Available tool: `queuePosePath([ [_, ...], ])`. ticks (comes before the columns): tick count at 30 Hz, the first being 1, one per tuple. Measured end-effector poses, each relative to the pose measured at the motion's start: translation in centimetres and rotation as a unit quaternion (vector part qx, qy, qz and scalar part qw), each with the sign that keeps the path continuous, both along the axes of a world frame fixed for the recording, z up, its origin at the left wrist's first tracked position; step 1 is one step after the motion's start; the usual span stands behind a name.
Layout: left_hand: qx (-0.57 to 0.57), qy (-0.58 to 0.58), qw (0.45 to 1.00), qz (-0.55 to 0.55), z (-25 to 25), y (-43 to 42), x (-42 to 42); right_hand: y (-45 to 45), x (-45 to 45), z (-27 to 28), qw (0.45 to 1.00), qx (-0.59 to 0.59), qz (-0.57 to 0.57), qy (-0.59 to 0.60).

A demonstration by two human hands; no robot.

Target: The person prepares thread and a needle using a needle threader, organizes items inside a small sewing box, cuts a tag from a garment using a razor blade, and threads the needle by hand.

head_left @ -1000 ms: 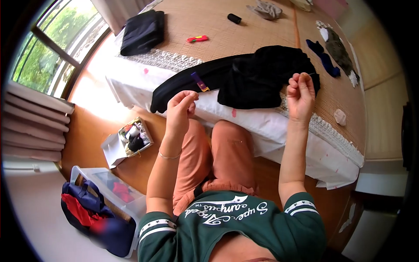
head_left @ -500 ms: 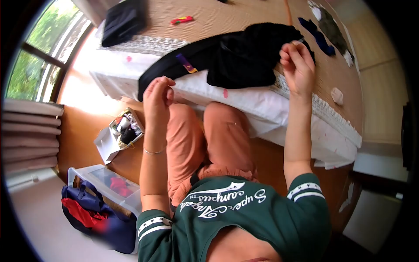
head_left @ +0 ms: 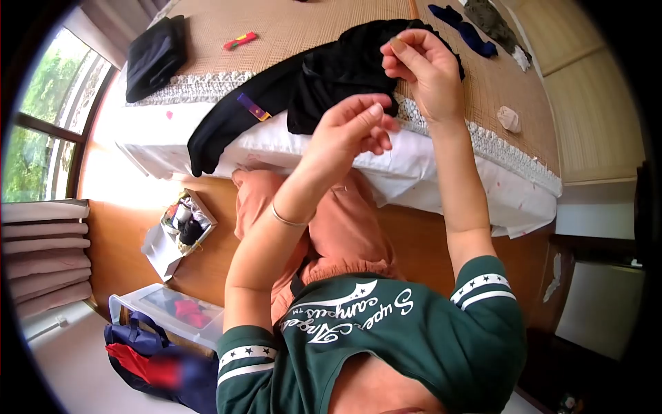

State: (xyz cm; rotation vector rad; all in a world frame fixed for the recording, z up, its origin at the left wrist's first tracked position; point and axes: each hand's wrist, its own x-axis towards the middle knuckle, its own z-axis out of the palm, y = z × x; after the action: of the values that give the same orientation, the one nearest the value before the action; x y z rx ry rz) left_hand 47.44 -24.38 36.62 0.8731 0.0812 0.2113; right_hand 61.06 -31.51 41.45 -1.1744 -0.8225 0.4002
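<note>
My left hand (head_left: 348,131) is raised over the bed's near edge, thumb pressed toward the curled forefinger and the other fingers loosely bent. A faint thin line, perhaps thread, hangs by its fingertips. Higher and to the right, my right hand (head_left: 429,72) pinches thumb and forefinger together; whatever lies between them is too small to make out. Behind both hands a black garment (head_left: 317,79) is spread along the bed edge, one long part hanging over the side. A purple and yellow strip (head_left: 254,107) lies on it. The hands are apart from each other.
On the bed mat (head_left: 296,27) lie a folded black cloth (head_left: 157,58), a red and yellow item (head_left: 240,41), dark blue socks (head_left: 463,31) and a pale crumpled piece (head_left: 509,119). An open box (head_left: 200,207), a clear bin (head_left: 145,300) and a navy bag (head_left: 141,331) stand left.
My left hand has moved right and up, away from the garment's left end and close to my right hand. The view has shifted slightly; my right hand stays pinched.
</note>
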Motion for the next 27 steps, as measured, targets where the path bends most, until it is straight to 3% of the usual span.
queuePosePath([
  [17,0.268,0.038,0.949,0.162,-1.0,4.1,-2.2,-1.5,1.5,-0.4,0.984,0.150,-0.032,0.095],
  [20,0.413,0.065,0.876,0.241,-2.5,7.0,-1.4,-1.4,2.0,-0.7,0.984,0.142,-0.037,0.104],
  [22,0.537,0.110,0.790,0.276,-1.8,8.9,-1.2,-1.3,2.4,-1.2,0.984,0.136,-0.039,0.106],
  [24,0.688,0.052,0.640,0.339,-1.6,10.6,-0.3,-1.2,2.6,-1.6,0.985,0.123,-0.035,0.119],
  [27,0.784,0.105,0.526,0.314,-1.2,12.8,0.9,-0.7,2.8,-1.8,0.984,0.118,-0.034,0.127],
])
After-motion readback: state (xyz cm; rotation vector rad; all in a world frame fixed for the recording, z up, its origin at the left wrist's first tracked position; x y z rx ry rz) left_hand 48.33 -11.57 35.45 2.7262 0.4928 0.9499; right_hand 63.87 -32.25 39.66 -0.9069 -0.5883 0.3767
